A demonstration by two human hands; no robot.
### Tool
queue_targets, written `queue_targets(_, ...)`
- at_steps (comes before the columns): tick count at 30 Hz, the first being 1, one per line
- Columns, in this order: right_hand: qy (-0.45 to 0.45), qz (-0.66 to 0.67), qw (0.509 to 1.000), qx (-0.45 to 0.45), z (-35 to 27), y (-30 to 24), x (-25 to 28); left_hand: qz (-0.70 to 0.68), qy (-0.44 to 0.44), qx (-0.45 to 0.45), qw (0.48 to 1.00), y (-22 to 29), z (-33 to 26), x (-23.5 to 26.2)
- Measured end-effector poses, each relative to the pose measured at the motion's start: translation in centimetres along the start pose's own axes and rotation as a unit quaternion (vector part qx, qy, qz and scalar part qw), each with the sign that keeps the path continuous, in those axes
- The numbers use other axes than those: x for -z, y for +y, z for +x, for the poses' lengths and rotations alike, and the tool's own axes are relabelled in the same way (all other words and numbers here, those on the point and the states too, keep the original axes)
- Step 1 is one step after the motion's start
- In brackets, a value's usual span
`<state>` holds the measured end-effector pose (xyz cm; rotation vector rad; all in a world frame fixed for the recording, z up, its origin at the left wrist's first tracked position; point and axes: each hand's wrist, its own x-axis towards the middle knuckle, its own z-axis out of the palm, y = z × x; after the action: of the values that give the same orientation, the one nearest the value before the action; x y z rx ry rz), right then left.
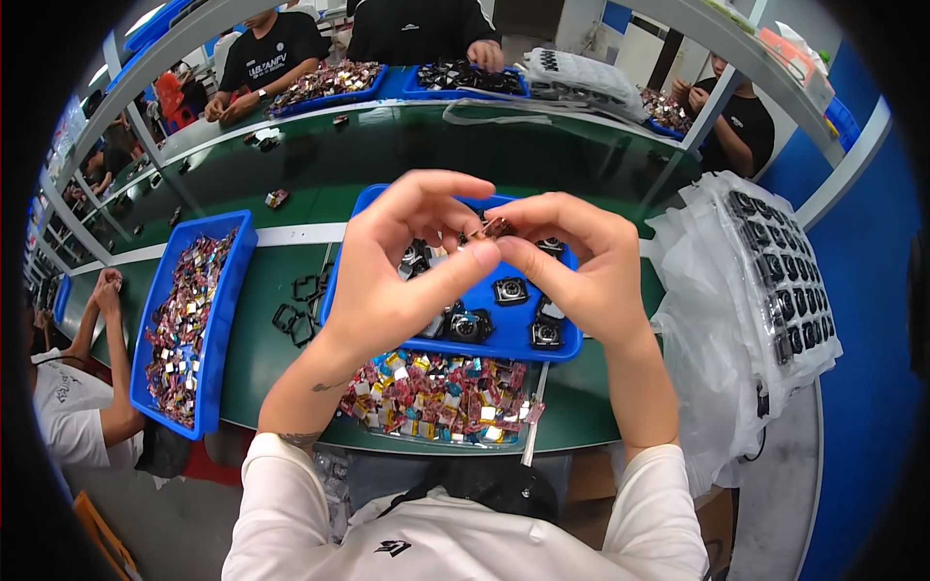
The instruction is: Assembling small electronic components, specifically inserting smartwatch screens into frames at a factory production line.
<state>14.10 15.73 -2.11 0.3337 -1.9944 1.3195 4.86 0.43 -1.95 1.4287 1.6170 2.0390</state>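
Note:
My left hand [387, 261] and my right hand [581, 257] meet over a blue tray [518, 334]. Between their fingertips is a small brown, copper-coloured electronic part [496, 229]. The right thumb and index finger pinch it; the left thumb and fingers close on its other side, with the left index finger raised. Several black, squarish cases with a round ring, like smartwatch bodies [510, 290], lie in the tray below, partly hidden by my hands. Nearer me sits a heap of small pink, white and yellow circuit pieces [436, 397].
Left stands a blue tray [215, 339] full of similar circuit pieces. Black frames [294, 324] lie beside the middle tray. At right, white blister trays [794, 276] hold rows of black cases on plastic sheeting [683, 290]. Co-workers sit across and at left; a grey metal frame [862, 165] rises around the bench.

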Motion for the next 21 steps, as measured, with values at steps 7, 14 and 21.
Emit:
queue_targets(7, 0.011, -0.129, 0.985, 0.111, 0.2, -0.5, 0.5, 0.116, -0.064, -0.081, 0.988, 0.5, -0.2, 1.7)
queue_targets(14, -0.006, -0.146, 0.976, 0.16, 0.8, 0.6, 0.2, 0.137, -0.045, -0.087, 0.986, -0.3, 0.4, 2.1)
queue_targets(21, -0.008, -0.084, 0.994, 0.065, 1.2, -0.8, 0.3, 0.082, 0.04, -0.04, 0.995, 0.5, 0.9, 2.1)
